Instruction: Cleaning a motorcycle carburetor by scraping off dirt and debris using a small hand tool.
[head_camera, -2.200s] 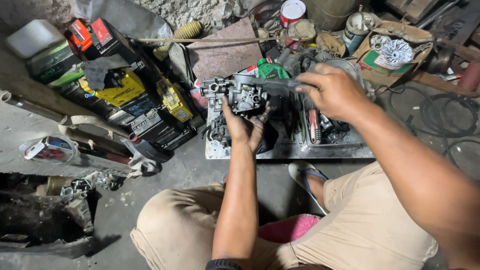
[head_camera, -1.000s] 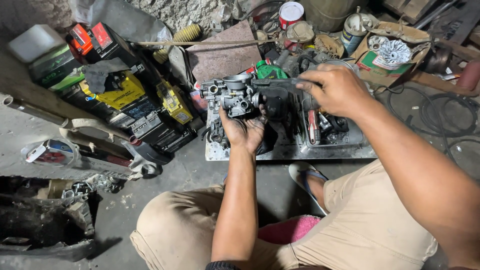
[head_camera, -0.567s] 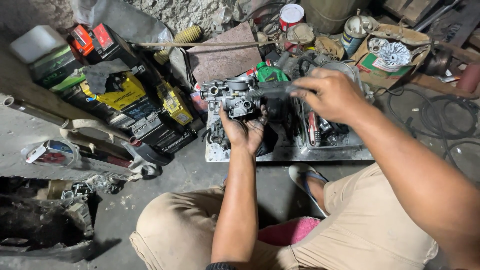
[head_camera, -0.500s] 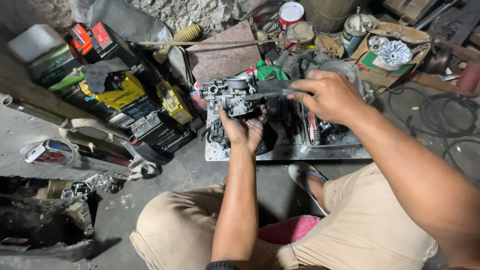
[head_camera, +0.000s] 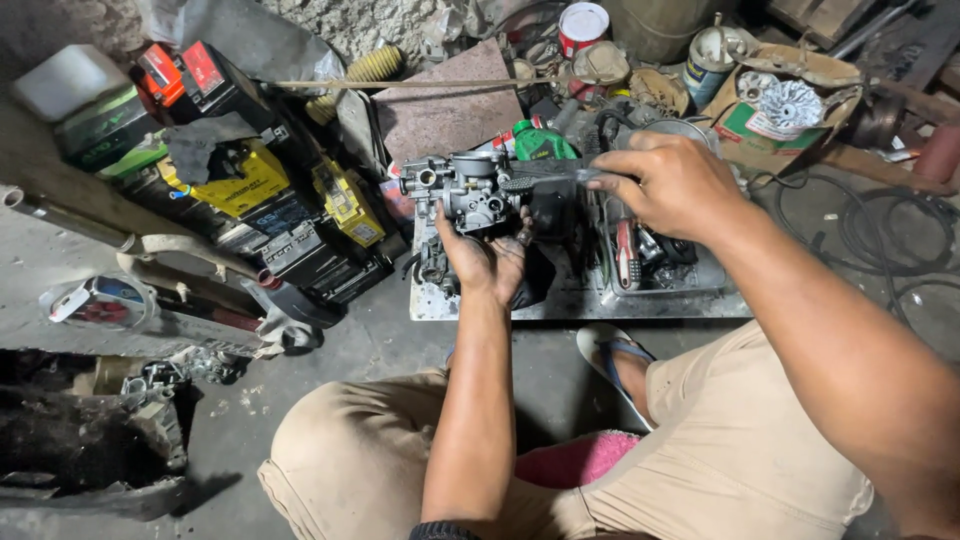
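Observation:
My left hand (head_camera: 487, 258) grips a grey metal carburetor (head_camera: 463, 190) from below and holds it up above a flat metal tray (head_camera: 560, 305). My right hand (head_camera: 675, 185) is closed on a dark-handled tool (head_camera: 548, 177) that points left, its tip against the carburetor's right side. The tool's working end is hidden against the part. A dark cloth (head_camera: 535, 283) hangs under my left hand.
Several black and yellow batteries (head_camera: 255, 195) lie stacked at left. A pipe and a chrome bracket (head_camera: 95, 300) lie lower left. Cans, a green bottle (head_camera: 538, 143), a cardboard box (head_camera: 775, 120) and cables crowd the back and right. My knees and sandal (head_camera: 610, 350) are below.
The carburetor has stayed in my left hand, shifting slightly. My right hand has kept the tool against its right side with small movements.

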